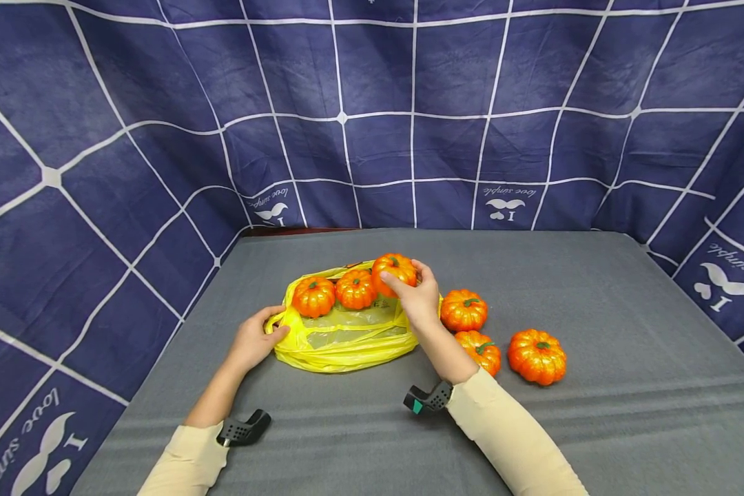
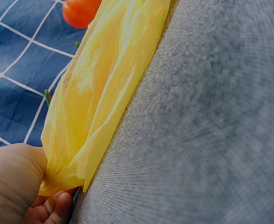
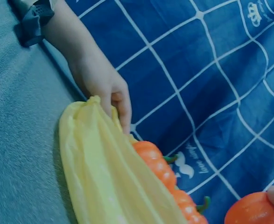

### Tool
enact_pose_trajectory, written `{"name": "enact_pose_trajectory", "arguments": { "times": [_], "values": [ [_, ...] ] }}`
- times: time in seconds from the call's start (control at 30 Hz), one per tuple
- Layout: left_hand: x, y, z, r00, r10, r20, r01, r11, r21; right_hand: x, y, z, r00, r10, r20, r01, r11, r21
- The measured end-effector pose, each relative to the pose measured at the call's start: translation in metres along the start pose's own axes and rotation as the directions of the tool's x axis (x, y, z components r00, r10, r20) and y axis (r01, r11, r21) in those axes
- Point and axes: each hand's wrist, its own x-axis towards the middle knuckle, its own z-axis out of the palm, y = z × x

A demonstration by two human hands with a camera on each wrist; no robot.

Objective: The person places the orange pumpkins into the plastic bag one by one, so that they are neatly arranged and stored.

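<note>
A yellow plastic bag [image 1: 341, 355] lies with its mouth spread on the grey table. Two small orange pumpkins sit side by side inside, a left one [image 1: 313, 297] and a middle one [image 1: 356, 289]. My left hand [image 1: 252, 339] pinches the bag's left edge between thumb and fingers, which the left wrist view shows up close at the yellow plastic [image 2: 87, 102]. Over the bag's right side, my right hand [image 1: 419, 295] grips another pumpkin [image 1: 389, 269], thumb on its near side. In the right wrist view that held pumpkin [image 3: 253, 209] hangs apart from the two in the bag.
Right of the bag lie three more pumpkins: one at the back [image 1: 464, 310], one partly behind my right forearm [image 1: 480, 350], and one farther right [image 1: 537, 357]. A blue cloth with white lines [image 1: 378, 151] hangs behind the grey table [image 1: 595, 296].
</note>
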Motion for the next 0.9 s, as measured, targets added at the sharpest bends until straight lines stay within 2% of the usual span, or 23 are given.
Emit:
{"name": "enact_pose_trajectory", "arguments": {
  "times": [0.23, 0.37, 0.5, 0.73, 0.9],
  "values": [
    [0.000, -0.001, 0.000, 1.000, -0.008, 0.003, 0.008, 1.000, -0.001, 0.004, 0.017, 0.014, 0.993, -0.004, -0.114, 0.002, 1.000, -0.013],
    [0.000, -0.001, 0.000, 1.000, -0.016, 0.005, 0.016, 1.000, 0.002, 0.005, 0.024, 0.021, 0.978, -0.026, -0.208, 0.011, 0.997, -0.071],
    [0.000, 0.000, 0.000, 1.000, -0.017, 0.007, 0.017, 1.000, 0.002, 0.005, 0.029, 0.026, 0.961, -0.016, -0.277, -0.019, 0.992, -0.124],
    [0.000, 0.001, 0.000, 1.000, 0.005, -0.021, -0.005, 1.000, 0.004, 0.008, 0.037, 0.032, 0.928, -0.052, -0.369, 0.011, 0.994, -0.113],
    [0.000, 0.001, 0.000, 1.000, -0.001, -0.019, 0.001, 1.000, 0.002, 0.008, 0.042, 0.034, 0.915, -0.058, -0.399, 0.023, 0.996, -0.091]
  ]
}}
